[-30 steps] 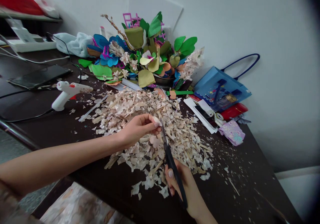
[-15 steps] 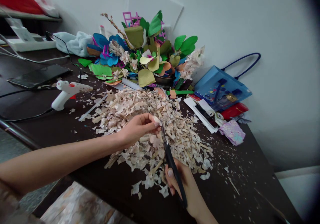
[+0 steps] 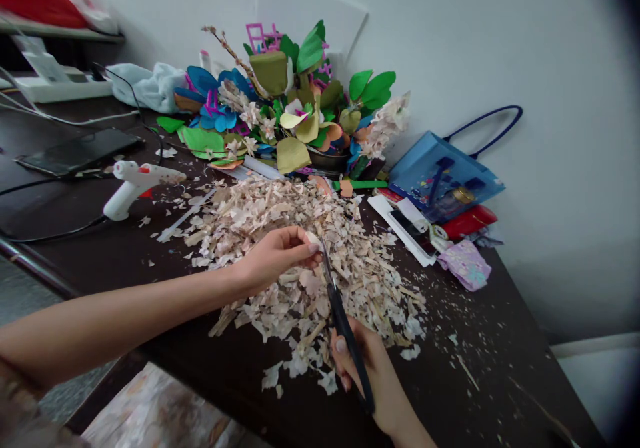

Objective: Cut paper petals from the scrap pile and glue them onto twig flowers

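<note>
Between the thumb and fingers of my left hand (image 3: 280, 255) is a small pale piece of thin, paper-like material (image 3: 313, 239). My right hand (image 3: 367, 361) grips a pair of black-handled scissors (image 3: 345, 325), their blades pointing up and away from me. The blade tips meet the edge of the pale piece, and the blades look nearly closed. Beneath both hands spreads a heap of cream and beige scraps (image 3: 270, 208), flaky and strip-like. What exactly the scraps are made of, I cannot tell.
A white glue gun (image 3: 125, 191) stands left of the heap, near a dark tablet or phone (image 3: 83, 149). Colourful handmade flowers and leaves (image 3: 295, 118) crowd the back. To the right are a blue bag (image 3: 425, 171) and a purple patterned cloth (image 3: 466, 265). Crumbs dot the dark table (image 3: 505, 348).
Almost nothing differs. Both hands, the scissors and the pale piece keep nearly the same position, with only a very slight shift at the blade tips.
</note>
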`<state>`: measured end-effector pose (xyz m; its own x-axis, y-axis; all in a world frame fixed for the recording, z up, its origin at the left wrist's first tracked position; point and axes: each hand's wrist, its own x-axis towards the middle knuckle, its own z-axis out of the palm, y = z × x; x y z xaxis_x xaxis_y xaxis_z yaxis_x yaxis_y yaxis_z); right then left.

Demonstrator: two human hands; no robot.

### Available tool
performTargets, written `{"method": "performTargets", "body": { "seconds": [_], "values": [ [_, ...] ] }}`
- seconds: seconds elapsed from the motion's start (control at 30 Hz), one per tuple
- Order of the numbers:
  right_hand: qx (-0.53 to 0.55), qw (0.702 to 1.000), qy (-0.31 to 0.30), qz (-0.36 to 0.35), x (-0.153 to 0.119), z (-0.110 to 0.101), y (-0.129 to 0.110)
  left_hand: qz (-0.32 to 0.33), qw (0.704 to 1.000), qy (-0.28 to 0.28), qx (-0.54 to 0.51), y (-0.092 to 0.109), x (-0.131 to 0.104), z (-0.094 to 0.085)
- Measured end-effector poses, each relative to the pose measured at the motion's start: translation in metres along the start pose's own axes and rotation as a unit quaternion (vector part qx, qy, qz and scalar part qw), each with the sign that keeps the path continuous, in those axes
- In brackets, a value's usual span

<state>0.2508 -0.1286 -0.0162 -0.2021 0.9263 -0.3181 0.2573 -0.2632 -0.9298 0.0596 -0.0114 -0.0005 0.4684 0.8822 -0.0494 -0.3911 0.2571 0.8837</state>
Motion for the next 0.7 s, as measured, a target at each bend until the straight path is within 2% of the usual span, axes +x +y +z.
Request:
{"method": "performTargets", "body": {
  "seconds": [0.7],
  "values": [
    [0.029,1.000,-0.006,0.003,-0.0013,-0.0019,0.0046,-0.018,0.999,-0.005,-0.032,0.0022,0.0016,-0.0009]
  ]
}}
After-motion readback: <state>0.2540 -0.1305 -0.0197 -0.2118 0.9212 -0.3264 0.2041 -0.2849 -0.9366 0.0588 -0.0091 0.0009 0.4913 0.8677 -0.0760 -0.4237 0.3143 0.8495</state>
